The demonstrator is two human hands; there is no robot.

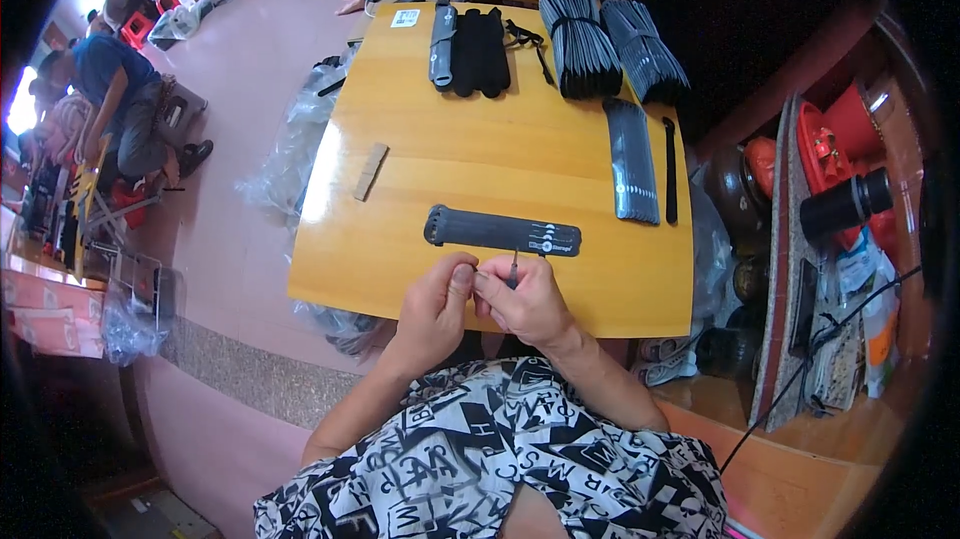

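Observation:
My left hand (437, 301) and my right hand (532, 307) meet above the near edge of the yellow table. Thumb and fingers of the left are pinched together, and whatever sits between them is too small to make out. A small dark tool with a thin pointed tip (514, 270) sticks up from my right hand's closed grip; its lower part is hidden. Just beyond my fingers lies a flat dark-grey strap pack (490, 230) with white print and rounded ends. Farther off to the left rests a small brown cardboard strip (371, 173).
Two banded bundles of dark straps (580, 47) (643, 49) stand at the far right. Nearer are a clear-wrapped strap pack (630, 161) and a single black strap (670, 169). Black straps (480, 54) lie at the back. A seated person (118, 89) is off left.

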